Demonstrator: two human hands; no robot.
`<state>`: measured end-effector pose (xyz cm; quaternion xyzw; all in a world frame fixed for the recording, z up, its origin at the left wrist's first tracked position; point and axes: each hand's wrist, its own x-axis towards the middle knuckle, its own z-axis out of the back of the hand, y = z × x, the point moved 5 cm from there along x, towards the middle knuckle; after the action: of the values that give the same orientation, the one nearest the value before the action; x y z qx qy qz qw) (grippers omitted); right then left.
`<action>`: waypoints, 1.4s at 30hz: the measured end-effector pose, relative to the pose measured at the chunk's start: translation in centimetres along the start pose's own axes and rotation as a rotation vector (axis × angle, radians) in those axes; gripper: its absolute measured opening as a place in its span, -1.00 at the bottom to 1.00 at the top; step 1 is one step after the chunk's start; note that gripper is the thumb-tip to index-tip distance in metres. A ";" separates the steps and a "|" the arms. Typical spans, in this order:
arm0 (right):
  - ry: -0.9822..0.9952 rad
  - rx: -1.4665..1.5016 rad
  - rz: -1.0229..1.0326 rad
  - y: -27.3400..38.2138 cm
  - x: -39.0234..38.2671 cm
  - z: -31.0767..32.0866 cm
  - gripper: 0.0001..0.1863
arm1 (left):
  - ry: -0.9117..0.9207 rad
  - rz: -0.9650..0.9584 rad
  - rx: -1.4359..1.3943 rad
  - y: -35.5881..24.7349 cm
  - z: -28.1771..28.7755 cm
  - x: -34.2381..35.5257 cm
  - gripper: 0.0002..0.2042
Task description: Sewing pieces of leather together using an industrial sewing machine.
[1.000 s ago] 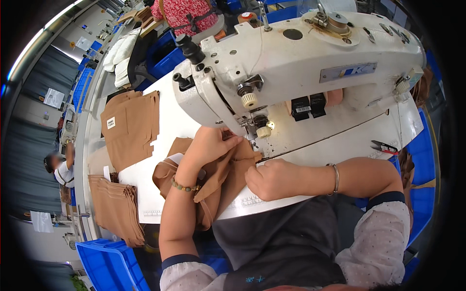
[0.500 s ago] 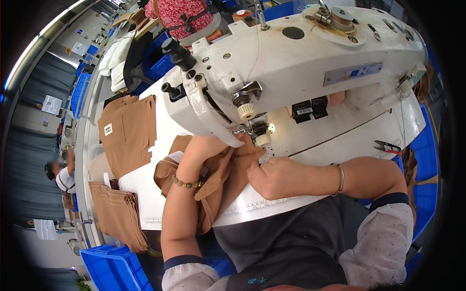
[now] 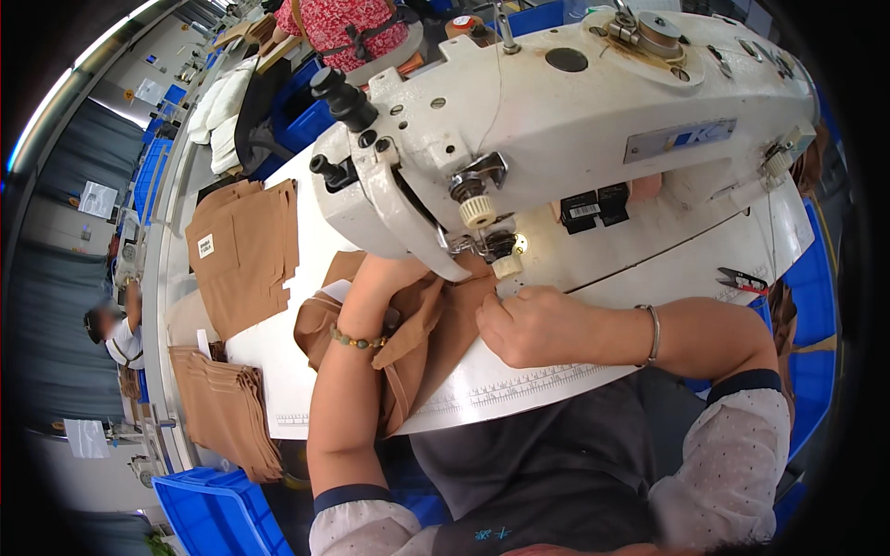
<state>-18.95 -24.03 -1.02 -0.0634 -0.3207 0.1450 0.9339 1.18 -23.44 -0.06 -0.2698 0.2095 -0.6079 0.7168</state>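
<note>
Bunched brown fabric (image 3: 454, 320) lies on the white table under the needle end of a sewing machine (image 3: 556, 120), with folds hanging over the front edge. My left hand (image 3: 394, 275) rests on the fabric at the left of the needle; its fingers are hidden by the fabric and the machine head. On the right, my right hand (image 3: 533, 324) is closed, with its curled fingertips at the right edge of the fabric, close to the presser foot area. What it pinches, if anything, is hidden by the hand.
Brown cut pieces (image 3: 243, 255) lie in a stack at the left, with another folded stack (image 3: 222, 408) nearer me. Thread snips (image 3: 742, 280) lie at the right. Black labels (image 3: 593, 208) sit beneath the machine arm. A blue crate (image 3: 218, 510) stands lower left. Another person (image 3: 352, 32) is beyond the machine.
My right hand has shifted slightly up and to the right. The fabric's hanging end has moved a little away from me. My left hand stays nearly in place.
</note>
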 end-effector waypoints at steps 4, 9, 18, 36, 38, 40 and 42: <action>-0.090 0.010 -0.009 0.4 0.0 -0.2 -0.85 | -0.113 -0.098 0.144 -1.5 0.5 -0.9 -0.70; -0.092 -0.021 0.004 0.4 -0.4 0.0 -0.84 | -0.138 0.014 0.672 -7.7 -0.1 -5.2 -0.59; 0.113 -0.108 -0.048 1.8 -0.2 0.8 -0.72 | -0.209 -0.133 0.588 -6.2 -4.5 -9.7 -0.47; 0.184 -0.080 -0.167 -1.2 -0.1 -1.9 -0.64 | -0.331 -0.247 0.455 -2.9 -2.5 -5.1 -0.81; 0.191 -0.065 -0.171 -1.4 0.0 -1.8 -0.63 | -0.324 -0.227 0.449 -2.1 -2.3 -4.5 -0.86; 0.237 -0.042 -0.164 -1.4 0.2 -1.7 -0.63 | -0.363 -0.251 0.428 -1.5 -1.9 -4.0 -0.91; 0.241 -0.041 -0.168 -1.5 0.2 -1.8 -0.63 | -0.378 -0.250 0.452 -1.3 -1.8 -3.5 -0.89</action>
<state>-17.40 -25.41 -1.99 -0.0725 -0.2133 0.0513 0.9730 -1.56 -20.34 -0.70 -0.2356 -0.1023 -0.6617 0.7044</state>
